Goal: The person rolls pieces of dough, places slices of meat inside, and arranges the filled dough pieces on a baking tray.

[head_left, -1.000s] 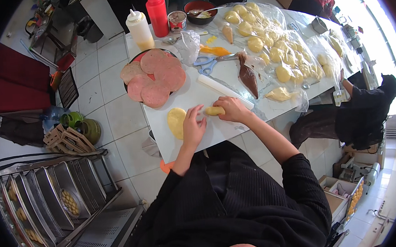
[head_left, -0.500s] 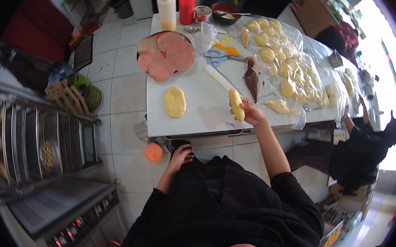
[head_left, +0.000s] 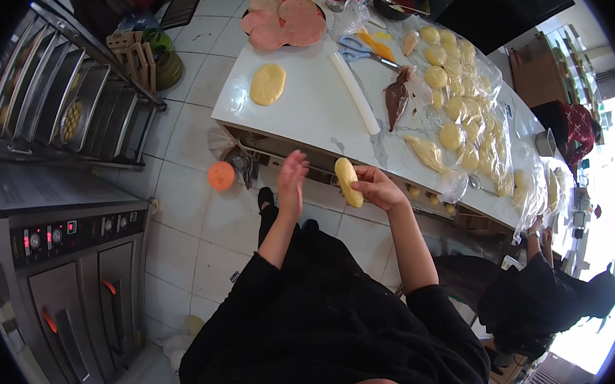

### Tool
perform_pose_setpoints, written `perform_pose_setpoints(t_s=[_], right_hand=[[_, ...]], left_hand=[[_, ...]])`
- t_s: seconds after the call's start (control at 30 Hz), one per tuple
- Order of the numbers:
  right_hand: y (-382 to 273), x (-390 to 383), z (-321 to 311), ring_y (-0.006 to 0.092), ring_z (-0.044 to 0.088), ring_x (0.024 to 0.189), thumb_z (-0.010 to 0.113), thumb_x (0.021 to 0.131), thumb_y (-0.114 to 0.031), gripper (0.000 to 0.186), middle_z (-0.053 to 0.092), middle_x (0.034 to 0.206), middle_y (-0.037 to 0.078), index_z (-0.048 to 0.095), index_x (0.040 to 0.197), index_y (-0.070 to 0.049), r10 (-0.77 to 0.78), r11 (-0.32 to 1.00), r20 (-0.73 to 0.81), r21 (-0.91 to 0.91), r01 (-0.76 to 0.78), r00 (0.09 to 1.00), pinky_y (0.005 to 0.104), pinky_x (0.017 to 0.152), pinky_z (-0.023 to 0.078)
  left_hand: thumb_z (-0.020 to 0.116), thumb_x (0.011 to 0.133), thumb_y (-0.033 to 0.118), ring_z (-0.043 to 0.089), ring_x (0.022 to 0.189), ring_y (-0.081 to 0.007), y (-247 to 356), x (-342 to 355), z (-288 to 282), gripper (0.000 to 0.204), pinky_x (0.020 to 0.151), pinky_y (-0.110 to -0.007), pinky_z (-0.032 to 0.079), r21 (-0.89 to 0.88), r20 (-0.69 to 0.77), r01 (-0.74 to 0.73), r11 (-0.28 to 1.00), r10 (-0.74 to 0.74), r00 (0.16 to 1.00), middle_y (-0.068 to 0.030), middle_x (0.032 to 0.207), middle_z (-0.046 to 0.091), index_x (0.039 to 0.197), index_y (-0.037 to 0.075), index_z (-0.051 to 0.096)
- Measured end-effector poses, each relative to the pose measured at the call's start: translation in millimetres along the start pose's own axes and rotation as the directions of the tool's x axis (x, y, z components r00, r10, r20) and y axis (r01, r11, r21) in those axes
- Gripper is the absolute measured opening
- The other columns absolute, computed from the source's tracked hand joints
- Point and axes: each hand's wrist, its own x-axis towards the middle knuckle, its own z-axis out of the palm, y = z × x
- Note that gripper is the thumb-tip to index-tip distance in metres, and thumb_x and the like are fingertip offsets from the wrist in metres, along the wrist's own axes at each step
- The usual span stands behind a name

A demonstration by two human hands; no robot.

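An elongated roll of yellow dough (head_left: 347, 180) is gripped by my right hand (head_left: 381, 187), just off the table's front edge. My left hand (head_left: 293, 184) is raised beside it, fingers stretched out and holding nothing. On the white table (head_left: 316, 113) a flattened oval of dough (head_left: 268, 84) lies at the left. To its right rests a white rolling pin (head_left: 355, 92). Behind the oval, round pink meat slices (head_left: 284, 22) cover a dark plate. A brown-filled piping bag (head_left: 397, 97) and a pale yellow-filled one (head_left: 426, 152) lie right of the pin.
Blue-handled scissors (head_left: 354, 48) and several dough balls under clear plastic (head_left: 464, 102) occupy the table's right side. A tray rack (head_left: 65, 95) and a steel oven (head_left: 77, 258) stand at the left. An orange container (head_left: 221, 176) is on the floor. A co-worker in black (head_left: 543, 293) works at the right.
My left hand has risen from beside my clothing to the front of the table, fingers spread. The right hand keeps the dough roll, now off the table edge. My view has turned and shifted.
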Motion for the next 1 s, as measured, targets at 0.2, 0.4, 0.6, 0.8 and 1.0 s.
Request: perform_pose_setpoints(t_s=[0.2,0.4,0.6,0.8,1.0], right_hand=[[-25,28,27,0.0114,0.063,0.087,0.067,0.085,-0.015,0.04,0.064,0.099,0.006,0.055,0.118,0.002,0.194,0.981,0.156,-0.051,-0.189,0.968,0.0257,0.079,0.051],[-49,71,24,0.0115,0.062,0.089,0.073,0.078,-0.005,0.045,0.064,0.098,0.005,0.054,0.118,0.002,-0.006,0.964,0.032,-0.267,0.015,0.999,0.0256,0.078,0.05],[-67,126,6,0.0122,0.063,0.083,0.075,0.073,-0.005,0.042,0.064,0.093,0.005,0.061,0.113,-0.001,-0.208,0.819,-0.261,-0.573,0.022,0.942,0.0261,0.074,0.052],[-62,129,13,0.0239,0.063,0.084,0.076,0.069,-0.008,0.038,0.066,0.087,0.01,0.066,0.106,-0.006,-0.636,0.484,-0.345,-0.875,0.009,0.691,0.0318,0.073,0.053],[-45,130,10,0.0226,0.057,0.083,0.076,0.068,-0.009,0.019,0.064,0.076,0.006,0.072,0.086,-0.007,-0.788,0.25,-0.25,-0.965,-0.078,0.563,0.0336,0.071,0.048]], left_hand=[[0.062,0.087,0.001,0.058,0.106,-0.0156,76,-15,22,0.047,0.093,-0.031,0.047,0.325,0.354,0.017,0.946,-0.138,0.925,-0.0096,0.116,0.06,0.131,0.002,0.048],[0.068,0.079,-0.006,0.064,0.086,-0.0105,100,34,23,0.042,0.076,-0.022,0.052,0.454,0.21,-0.147,0.879,0.055,0.976,-0.0075,0.097,0.065,0.118,0.002,0.057],[0.074,0.074,0.0,0.066,0.081,-0.0123,109,128,22,0.03,0.067,-0.023,0.053,0.772,0.207,-0.124,0.624,-0.062,0.976,-0.0128,0.096,0.067,0.102,0.001,0.062],[0.079,0.065,0.002,0.066,0.071,-0.0182,105,168,26,0.038,0.065,-0.026,0.054,0.807,0.425,-0.409,0.425,0.062,0.903,-0.0072,0.09,0.063,0.1,0.003,0.065],[0.075,0.069,-0.003,0.066,0.073,-0.0152,100,183,11,0.024,0.064,-0.025,0.055,0.717,0.553,-0.401,0.57,-0.115,0.825,-0.006,0.09,0.064,0.092,0.0,0.068]])
